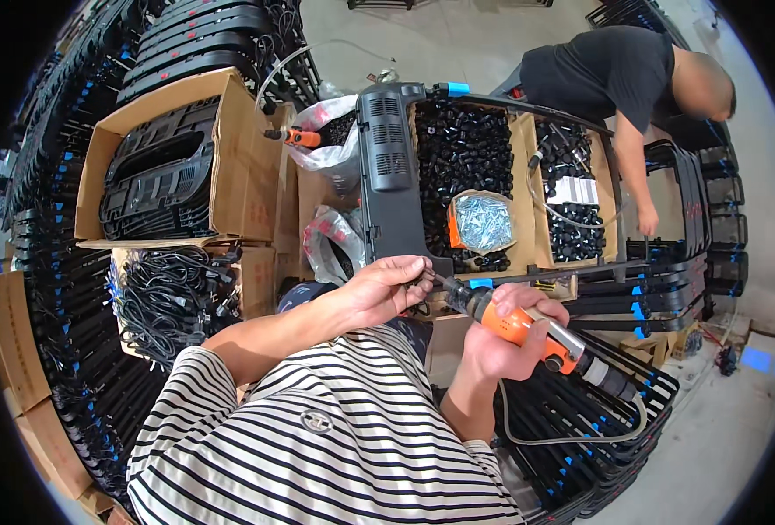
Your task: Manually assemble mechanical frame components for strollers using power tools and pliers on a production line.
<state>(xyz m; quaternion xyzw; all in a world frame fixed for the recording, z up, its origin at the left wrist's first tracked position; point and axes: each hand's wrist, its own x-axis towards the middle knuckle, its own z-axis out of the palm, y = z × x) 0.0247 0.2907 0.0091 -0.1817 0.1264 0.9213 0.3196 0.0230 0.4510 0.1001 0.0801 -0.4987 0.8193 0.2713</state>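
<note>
Centrally, my right hand (503,346) is closed around an orange power driver (505,324), which lies aslant in front of my striped shirt (335,429), its bit pointing up and to the left. My left hand (385,289) has its fingertips drawn together at the bit's tip; whether they pinch a small part, I cannot tell.

Beyond my hands, a cardboard carton (519,175) holds a heap of small black parts (462,144); resting on that heap is a small orange-sided box (454,232) filled with silver screws (485,220). Just right of it, a second carton (542,248) contains more black pieces (578,245) and some white paper (577,191). To the left of both runs a black frame with a vented housing (387,144).

Farther left, a white plastic bag (310,160) contains small dark pieces (338,131), with another orange driver (302,137) at its mouth. Leftmost, a tall open carton (252,179) holds stacked black moulded panels (155,175); nearer me, a further carton (258,282) brims with bundled black cables (173,293).
</note>
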